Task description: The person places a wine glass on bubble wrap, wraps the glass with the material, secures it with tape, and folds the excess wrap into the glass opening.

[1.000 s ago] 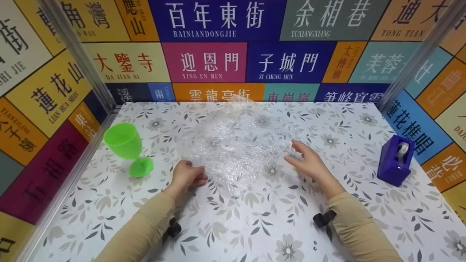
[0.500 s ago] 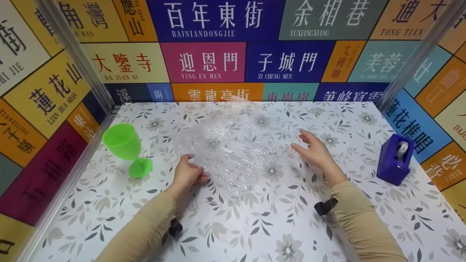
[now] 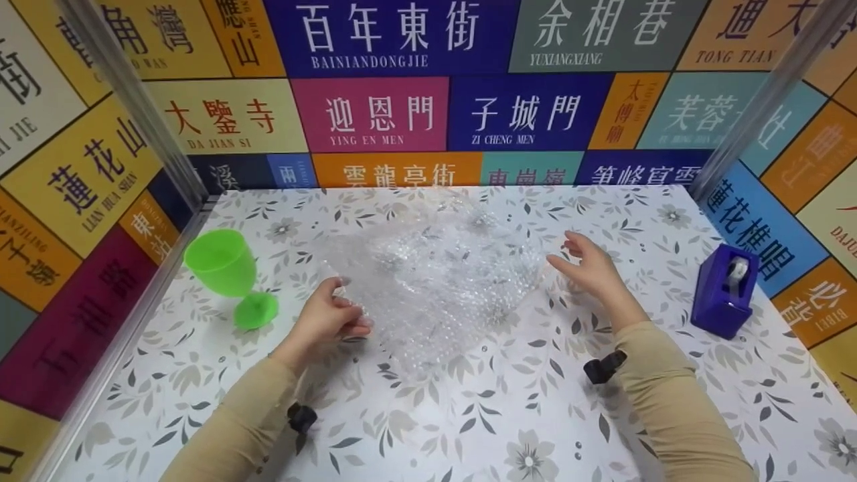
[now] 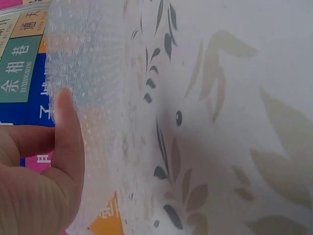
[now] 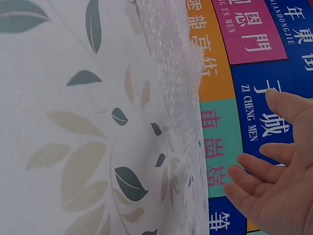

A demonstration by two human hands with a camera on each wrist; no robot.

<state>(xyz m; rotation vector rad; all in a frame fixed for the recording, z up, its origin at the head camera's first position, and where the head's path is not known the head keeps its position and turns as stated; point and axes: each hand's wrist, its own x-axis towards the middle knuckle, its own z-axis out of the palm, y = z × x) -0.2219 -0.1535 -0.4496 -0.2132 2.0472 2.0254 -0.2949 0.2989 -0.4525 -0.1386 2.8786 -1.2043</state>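
A clear sheet of bubble wrap (image 3: 435,288) lies spread across the middle of the patterned table. At its left edge, my left hand (image 3: 328,318) pinches the sheet between thumb and fingers. The left wrist view has the thumb of that hand (image 4: 54,166) against the raised bubble wrap (image 4: 93,93). Just off the sheet's right corner is my right hand (image 3: 589,264), fingers relaxed and spread. In the right wrist view the palm of my right hand (image 5: 279,181) shows with nothing in it, apart from the bubble wrap (image 5: 173,63).
On the left stands a bright green plastic goblet (image 3: 224,264). A purple tape dispenser (image 3: 723,301) with a roll in it sits at the right. Panels printed with large characters (image 3: 375,114) wall in the back and both sides of the flower-patterned table (image 3: 482,428).
My left hand has shifted slightly left, drawing the edge of the bubble wrap with it. The sheet has flattened and spread. My right hand has moved right and farther back, away from the sheet.
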